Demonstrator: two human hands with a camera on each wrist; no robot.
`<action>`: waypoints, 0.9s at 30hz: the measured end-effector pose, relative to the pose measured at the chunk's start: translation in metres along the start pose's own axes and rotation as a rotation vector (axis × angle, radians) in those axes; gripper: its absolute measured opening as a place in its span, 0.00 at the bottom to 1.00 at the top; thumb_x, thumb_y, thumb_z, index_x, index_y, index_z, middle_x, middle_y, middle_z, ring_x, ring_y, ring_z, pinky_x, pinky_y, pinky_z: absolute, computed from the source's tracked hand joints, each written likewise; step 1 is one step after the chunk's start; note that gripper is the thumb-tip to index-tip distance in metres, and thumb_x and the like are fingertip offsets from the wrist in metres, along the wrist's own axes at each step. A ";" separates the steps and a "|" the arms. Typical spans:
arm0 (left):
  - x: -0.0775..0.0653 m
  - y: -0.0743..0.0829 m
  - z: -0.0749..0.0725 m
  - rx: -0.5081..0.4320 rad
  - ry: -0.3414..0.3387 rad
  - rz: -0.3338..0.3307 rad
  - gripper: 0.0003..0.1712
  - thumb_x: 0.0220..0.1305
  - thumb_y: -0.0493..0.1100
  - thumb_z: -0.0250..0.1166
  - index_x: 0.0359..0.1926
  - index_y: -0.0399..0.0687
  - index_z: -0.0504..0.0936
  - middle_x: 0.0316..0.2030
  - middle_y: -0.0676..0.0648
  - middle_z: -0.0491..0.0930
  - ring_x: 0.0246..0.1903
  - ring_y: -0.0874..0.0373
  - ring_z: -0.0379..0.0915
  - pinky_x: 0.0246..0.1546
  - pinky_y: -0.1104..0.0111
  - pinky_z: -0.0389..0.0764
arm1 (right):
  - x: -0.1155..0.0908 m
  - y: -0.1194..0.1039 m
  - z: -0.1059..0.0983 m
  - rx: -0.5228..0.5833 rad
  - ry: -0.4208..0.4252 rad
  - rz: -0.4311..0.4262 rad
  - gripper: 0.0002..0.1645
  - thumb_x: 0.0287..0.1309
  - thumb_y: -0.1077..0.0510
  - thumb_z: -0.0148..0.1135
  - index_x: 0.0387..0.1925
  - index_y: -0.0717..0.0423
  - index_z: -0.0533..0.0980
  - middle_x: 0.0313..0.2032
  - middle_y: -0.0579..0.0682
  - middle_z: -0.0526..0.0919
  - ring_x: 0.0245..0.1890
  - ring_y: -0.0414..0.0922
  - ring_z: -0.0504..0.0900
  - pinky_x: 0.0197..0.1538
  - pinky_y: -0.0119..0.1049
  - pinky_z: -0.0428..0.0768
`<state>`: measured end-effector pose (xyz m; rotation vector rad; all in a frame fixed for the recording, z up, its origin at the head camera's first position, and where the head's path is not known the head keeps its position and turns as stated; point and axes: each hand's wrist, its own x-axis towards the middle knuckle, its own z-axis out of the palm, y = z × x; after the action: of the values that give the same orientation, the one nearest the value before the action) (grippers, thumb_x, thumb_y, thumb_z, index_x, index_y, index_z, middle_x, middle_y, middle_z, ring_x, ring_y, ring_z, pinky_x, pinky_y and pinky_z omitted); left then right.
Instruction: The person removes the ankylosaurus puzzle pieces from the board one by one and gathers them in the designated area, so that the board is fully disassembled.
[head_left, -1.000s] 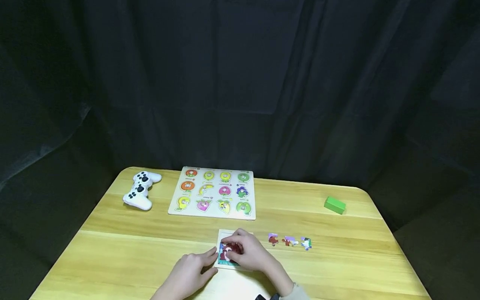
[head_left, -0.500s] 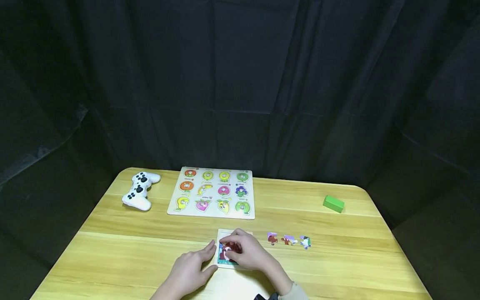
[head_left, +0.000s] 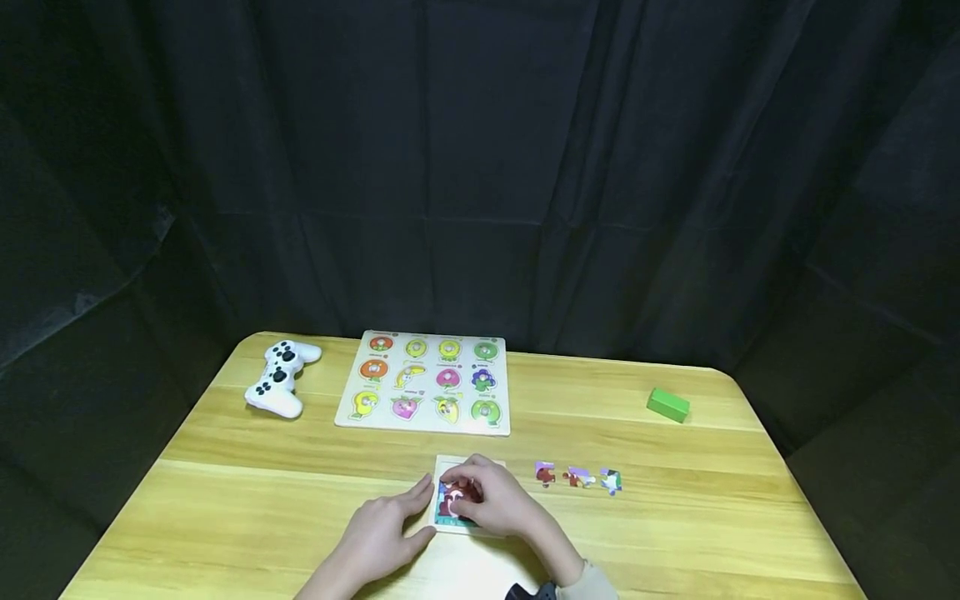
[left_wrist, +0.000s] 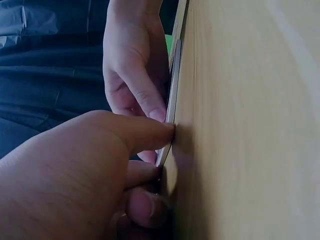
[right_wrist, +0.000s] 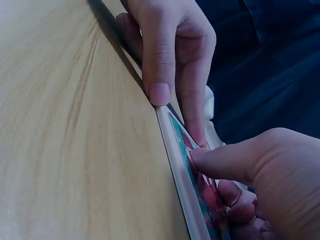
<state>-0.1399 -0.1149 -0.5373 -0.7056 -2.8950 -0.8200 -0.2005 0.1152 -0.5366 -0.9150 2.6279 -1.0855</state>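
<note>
A small wooden jigsaw tray (head_left: 447, 462) lies flat near the front of the table, with a red, blue and teal picture partly hidden under my right hand (head_left: 501, 502). That hand's thumb and curled fingers pinch a dark red puzzle piece (right_wrist: 211, 194) on the picture, as the right wrist view shows; its outline is mostly covered. My left hand (head_left: 381, 535) rests at the tray's left edge, fingers extended, thumb touching the near left corner. To the right of the tray lie three loose puzzle pieces, a purple-and-red one (head_left: 545, 473), a middle one (head_left: 579, 477) and a white-and-green one (head_left: 611, 481).
Behind the tray lies a fruit peg board (head_left: 465, 427) with several knobbed pieces. A white game controller (head_left: 279, 379) is at the back left, and a green block (head_left: 667, 405) at the back right. Dark curtains (head_left: 480, 167) surround the wooden table (head_left: 225, 508).
Both hands stay at the tray in nearly the same pose. The left fingers have slid slightly along its left edge. The head view has shifted a little; the loose pieces have not moved.
</note>
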 end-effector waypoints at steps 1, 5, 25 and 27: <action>0.001 -0.001 0.000 -0.001 -0.002 0.005 0.34 0.67 0.53 0.72 0.68 0.39 0.81 0.69 0.46 0.79 0.58 0.43 0.85 0.54 0.50 0.87 | 0.000 0.000 0.000 -0.002 0.000 0.003 0.21 0.61 0.58 0.75 0.56 0.51 0.85 0.44 0.44 0.81 0.42 0.36 0.77 0.47 0.32 0.78; 0.004 -0.003 -0.001 -0.006 -0.021 0.018 0.36 0.66 0.53 0.72 0.69 0.38 0.79 0.70 0.45 0.78 0.60 0.43 0.83 0.58 0.50 0.86 | 0.000 0.000 -0.001 -0.004 -0.001 0.010 0.21 0.61 0.59 0.75 0.56 0.51 0.85 0.43 0.43 0.81 0.41 0.36 0.76 0.47 0.32 0.77; 0.027 -0.022 -0.014 -0.092 -0.177 0.029 0.47 0.56 0.58 0.80 0.72 0.41 0.77 0.75 0.48 0.72 0.68 0.45 0.75 0.68 0.50 0.78 | -0.001 -0.004 -0.003 0.032 -0.002 -0.019 0.20 0.60 0.62 0.75 0.54 0.55 0.84 0.39 0.45 0.78 0.37 0.35 0.73 0.41 0.29 0.74; 0.027 -0.023 -0.015 -0.099 -0.178 0.028 0.48 0.56 0.58 0.80 0.73 0.42 0.77 0.75 0.48 0.72 0.68 0.44 0.75 0.68 0.50 0.78 | -0.001 -0.005 -0.003 0.030 0.000 -0.022 0.20 0.60 0.62 0.75 0.54 0.55 0.84 0.39 0.45 0.78 0.37 0.35 0.73 0.41 0.28 0.74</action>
<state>-0.1757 -0.1285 -0.5315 -0.8690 -3.0082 -0.9499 -0.1984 0.1148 -0.5316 -0.9406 2.6000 -1.1271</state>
